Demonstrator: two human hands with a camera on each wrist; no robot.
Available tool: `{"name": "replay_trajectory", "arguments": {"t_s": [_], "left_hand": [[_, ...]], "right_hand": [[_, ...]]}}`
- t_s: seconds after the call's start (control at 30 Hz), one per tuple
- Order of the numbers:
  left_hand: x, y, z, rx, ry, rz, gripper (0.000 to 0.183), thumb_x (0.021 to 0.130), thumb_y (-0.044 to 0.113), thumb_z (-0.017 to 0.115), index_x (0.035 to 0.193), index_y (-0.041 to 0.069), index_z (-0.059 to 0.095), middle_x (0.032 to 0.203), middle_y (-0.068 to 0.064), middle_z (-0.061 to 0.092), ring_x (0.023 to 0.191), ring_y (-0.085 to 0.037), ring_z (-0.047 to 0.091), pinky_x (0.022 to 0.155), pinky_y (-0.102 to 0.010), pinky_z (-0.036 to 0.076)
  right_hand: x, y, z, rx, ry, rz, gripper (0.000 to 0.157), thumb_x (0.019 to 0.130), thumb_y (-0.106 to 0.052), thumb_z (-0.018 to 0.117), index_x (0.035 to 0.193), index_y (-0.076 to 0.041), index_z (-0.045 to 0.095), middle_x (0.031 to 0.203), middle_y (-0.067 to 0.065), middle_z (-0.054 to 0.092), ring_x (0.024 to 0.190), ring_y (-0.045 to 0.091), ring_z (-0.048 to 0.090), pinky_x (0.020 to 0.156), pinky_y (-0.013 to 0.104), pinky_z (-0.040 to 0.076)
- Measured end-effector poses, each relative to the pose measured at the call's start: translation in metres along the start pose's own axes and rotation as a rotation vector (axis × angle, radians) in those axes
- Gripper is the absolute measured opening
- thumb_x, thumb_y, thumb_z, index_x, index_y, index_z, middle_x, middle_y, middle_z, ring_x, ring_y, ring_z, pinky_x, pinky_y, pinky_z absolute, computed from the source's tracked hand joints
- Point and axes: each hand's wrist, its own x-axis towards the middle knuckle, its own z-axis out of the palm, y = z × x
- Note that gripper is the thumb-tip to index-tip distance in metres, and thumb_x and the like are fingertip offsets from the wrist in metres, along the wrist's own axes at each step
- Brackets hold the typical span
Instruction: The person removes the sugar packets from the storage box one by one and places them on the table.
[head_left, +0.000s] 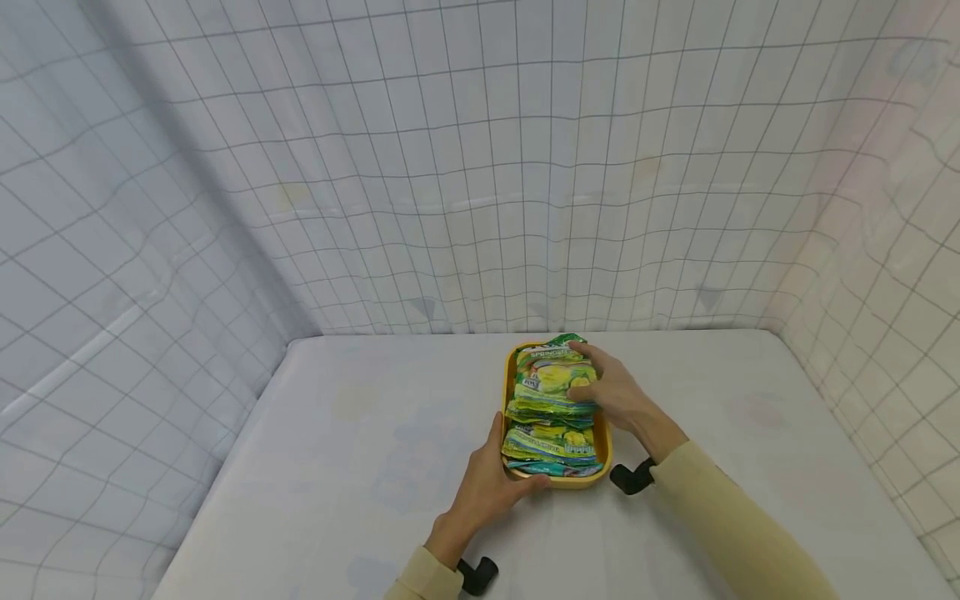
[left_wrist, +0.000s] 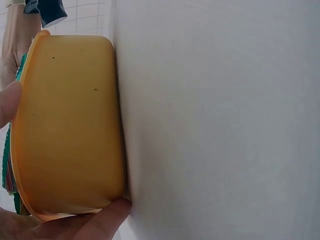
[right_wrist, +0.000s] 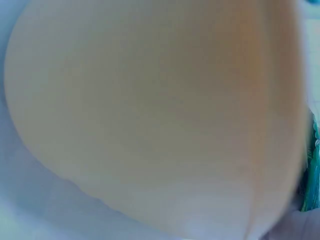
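A yellow plastic tub (head_left: 557, 482) stands on the white table, filled with green and yellow printed packets. My left hand (head_left: 483, 483) holds the tub's near left corner, thumb along the front rim and fingers against the left side. In the left wrist view, fingertips (left_wrist: 107, 220) press low on the tub wall (left_wrist: 70, 120). My right hand (head_left: 618, 392) grips the right side of an upper packet (head_left: 551, 379), thumb and fingers spread across it. Another packet (head_left: 543, 443) lies in the near half. Blurred tub wall (right_wrist: 150, 110) fills most of the right wrist view.
The white tabletop (head_left: 360, 467) extends around the tub. White grid-patterned sheeting (head_left: 525, 183) hangs behind the table and along both sides. Each wrist wears a dark strapped device, one (head_left: 632, 477) beside the tub's right side.
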Motion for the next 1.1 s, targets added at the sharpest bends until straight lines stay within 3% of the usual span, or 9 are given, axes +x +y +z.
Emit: {"name": "replay_trajectory", "arguments": {"t_s": [0.17,0.33,0.4,0.5,0.73,0.87,1.1], "left_hand": [[0.000,0.002,-0.001,0.003,0.007,-0.012,0.124,0.080,0.056,0.082,0.161,-0.004,0.009,0.159,-0.022,0.036,0.141,-0.035,0.043,0.110,-0.051,0.040],[0.000,0.002,-0.001,0.008,0.016,0.000,0.124,0.080,0.055,0.082,0.161,-0.005,0.010,0.158,-0.024,0.037,0.141,-0.036,0.043,0.110,-0.051,0.040],[0.000,0.002,-0.001,0.011,0.017,0.003,0.124,0.080,0.055,0.083,0.161,-0.006,0.010,0.157,-0.024,0.038,0.140,-0.036,0.044,0.110,-0.050,0.041],[0.000,0.002,0.000,0.011,0.014,0.013,0.124,0.081,0.055,0.082,0.160,-0.006,0.010,0.156,-0.024,0.039,0.139,-0.035,0.046,0.109,-0.050,0.041],[0.001,0.001,-0.001,0.027,0.018,0.029,0.124,0.079,0.056,0.083,0.161,-0.005,0.012,0.156,-0.023,0.040,0.138,-0.033,0.047,0.109,-0.048,0.042],[0.001,0.000,-0.001,0.037,0.021,0.015,0.125,0.079,0.057,0.083,0.161,-0.005,0.013,0.156,-0.023,0.040,0.138,-0.034,0.047,0.109,-0.048,0.042],[0.001,0.001,-0.001,0.034,0.018,0.021,0.124,0.079,0.057,0.083,0.161,-0.004,0.013,0.155,-0.022,0.042,0.136,-0.032,0.049,0.109,-0.048,0.043]], "right_hand": [[-0.005,-0.005,-0.008,-0.010,-0.005,-0.028,0.091,0.086,0.009,0.074,0.160,-0.026,0.035,0.167,0.019,0.014,0.137,0.045,0.041,0.104,0.056,0.045],[-0.008,-0.009,-0.019,-0.082,-0.004,-0.074,0.091,0.086,0.004,0.075,0.161,-0.029,0.033,0.168,0.014,0.014,0.147,0.046,0.025,0.104,0.057,0.044],[-0.010,-0.009,-0.024,-0.108,0.004,-0.079,0.092,0.086,0.003,0.075,0.161,-0.030,0.033,0.168,0.013,0.015,0.146,0.044,0.028,0.102,0.054,0.046],[-0.011,-0.008,-0.031,-0.100,0.006,-0.077,0.093,0.087,0.004,0.075,0.162,-0.030,0.031,0.167,0.017,0.016,0.134,0.043,0.045,0.097,0.048,0.049],[-0.014,-0.006,-0.047,-0.112,0.024,-0.101,0.093,0.086,0.007,0.073,0.161,-0.030,0.031,0.166,0.016,0.019,0.130,0.040,0.048,0.093,0.041,0.051],[-0.015,-0.004,-0.056,-0.044,0.023,-0.089,0.094,0.086,0.011,0.069,0.162,-0.028,0.030,0.159,0.021,0.031,0.113,0.034,0.058,0.086,0.035,0.055],[-0.020,-0.002,-0.073,0.030,0.012,-0.089,0.096,0.085,0.014,0.066,0.163,-0.025,0.026,0.148,0.028,0.039,0.106,0.031,0.059,0.082,0.032,0.056]]}}
